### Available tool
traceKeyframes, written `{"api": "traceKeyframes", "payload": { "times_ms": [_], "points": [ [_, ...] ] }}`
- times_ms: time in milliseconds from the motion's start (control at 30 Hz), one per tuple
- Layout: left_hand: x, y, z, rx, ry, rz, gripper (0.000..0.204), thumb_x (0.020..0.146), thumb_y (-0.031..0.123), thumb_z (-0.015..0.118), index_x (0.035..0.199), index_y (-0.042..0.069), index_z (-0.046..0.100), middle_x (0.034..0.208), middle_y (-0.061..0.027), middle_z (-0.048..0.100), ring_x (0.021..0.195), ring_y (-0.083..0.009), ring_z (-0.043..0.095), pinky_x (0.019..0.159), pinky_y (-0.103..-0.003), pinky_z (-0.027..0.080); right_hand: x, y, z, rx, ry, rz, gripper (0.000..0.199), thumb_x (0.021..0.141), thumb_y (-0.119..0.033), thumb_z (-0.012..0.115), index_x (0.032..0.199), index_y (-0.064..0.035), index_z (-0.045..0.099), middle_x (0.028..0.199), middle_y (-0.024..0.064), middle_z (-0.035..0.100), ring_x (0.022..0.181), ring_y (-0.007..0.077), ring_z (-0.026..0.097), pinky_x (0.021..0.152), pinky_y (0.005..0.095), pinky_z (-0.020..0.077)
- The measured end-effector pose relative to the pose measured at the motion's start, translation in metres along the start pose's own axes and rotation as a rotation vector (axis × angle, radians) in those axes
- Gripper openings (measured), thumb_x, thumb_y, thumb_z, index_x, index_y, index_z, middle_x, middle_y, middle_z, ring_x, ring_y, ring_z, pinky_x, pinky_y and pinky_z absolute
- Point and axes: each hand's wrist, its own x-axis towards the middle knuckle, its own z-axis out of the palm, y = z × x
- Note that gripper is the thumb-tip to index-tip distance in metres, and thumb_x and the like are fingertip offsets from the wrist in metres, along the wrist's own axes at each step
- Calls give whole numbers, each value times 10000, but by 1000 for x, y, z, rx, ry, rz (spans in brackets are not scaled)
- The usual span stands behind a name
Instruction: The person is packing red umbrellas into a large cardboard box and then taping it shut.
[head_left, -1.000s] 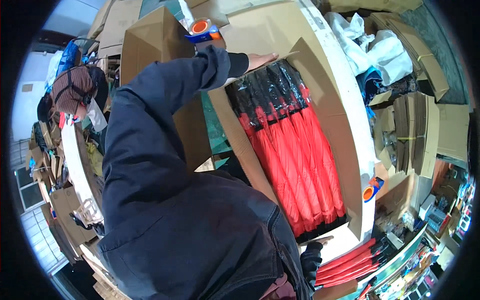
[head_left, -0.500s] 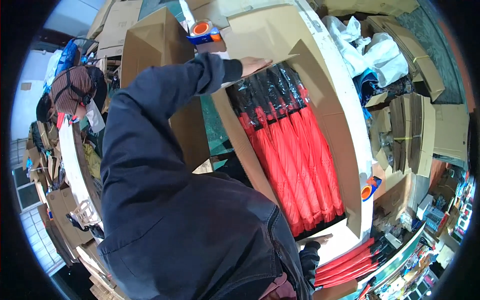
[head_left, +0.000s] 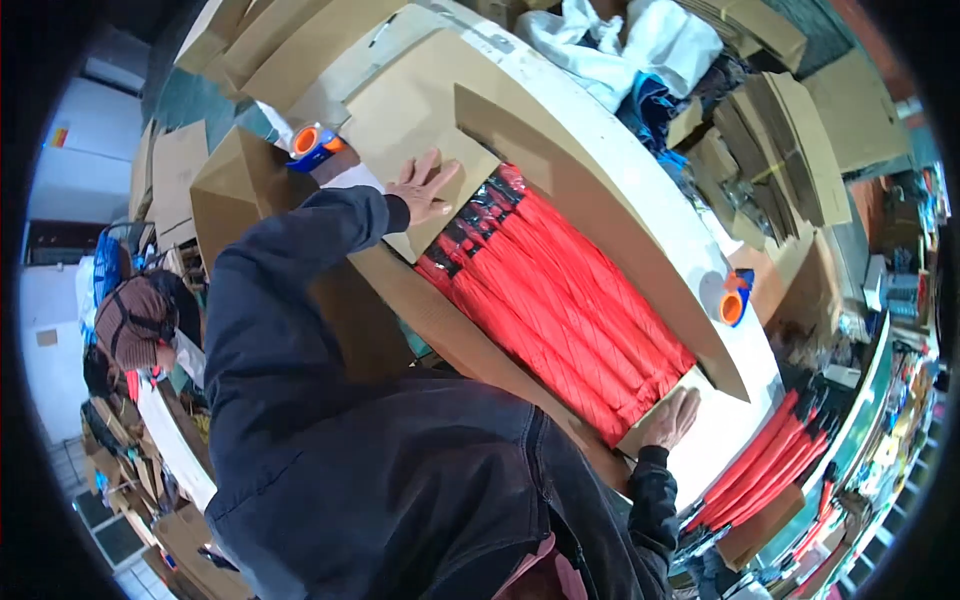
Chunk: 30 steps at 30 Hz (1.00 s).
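Observation:
A long cardboard box lies before me, packed with several folded red umbrellas whose black ends sit in shiny clear plastic. My left hand presses with fingers spread on the far end flap, which lies inward over the black ends. At the near right end, my right hand rests flat, fingers stretched out, on the short flap there. Both long side flaps stand outward. Neither hand grips anything.
An orange and blue tape dispenser stands beyond my left hand; another tape dispenser is on the white table at right. More red umbrellas lie at lower right. Flattened cartons are stacked beyond. Another person is at far left.
Both end flaps have come down over the umbrellas' ends. My left hand has gone from the flap's edge to lying spread on it; my right hand now lies on the near flap. The view has turned.

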Motion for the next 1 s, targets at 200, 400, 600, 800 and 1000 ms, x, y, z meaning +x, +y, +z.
{"api": "traceKeyframes", "payload": {
  "times_ms": [200,400,600,800,1000],
  "points": [
    [-51,-47,-10,-51,-471,541,1155,606,622,748,1493,182,154,1445,-305,144,1326,-416,247,1047,-531,287,-13,-15,-76,223,-481,-146,681,771,-257,690,1366,-44,435,1467,238,291,1372,415,244,1106,452,280],
    [-84,-30,-32,405,-382,653,1022,588,597,766,1419,166,360,1339,-256,326,1200,-367,386,981,-472,375,-57,-8,-93,567,-968,67,952,651,-329,798,1430,-61,322,1492,245,231,1393,418,185,1106,423,284],
    [-9,-17,-49,427,-816,246,679,575,518,777,1119,151,601,1351,-108,403,1295,-333,318,1032,-533,326,-21,-13,-109,630,-1065,43,994,633,-263,815,1442,-56,276,1508,259,155,1392,404,197,1073,424,316],
    [-6,4,-21,208,58,266,768,570,511,788,1195,156,516,1515,-72,223,1376,-289,225,1015,-646,258,30,20,-61,57,-484,-46,1125,590,-262,844,1474,-55,179,1500,226,215,1376,409,225,1113,482,215],
    [5,6,7,-6,249,184,1124,564,522,799,1470,256,189,1572,-44,41,1445,-277,52,1068,-636,189,41,13,-67,1,-349,-262,928,651,-239,800,1425,-64,320,1483,214,263,1366,430,238,1110,506,212]
  ]
}}
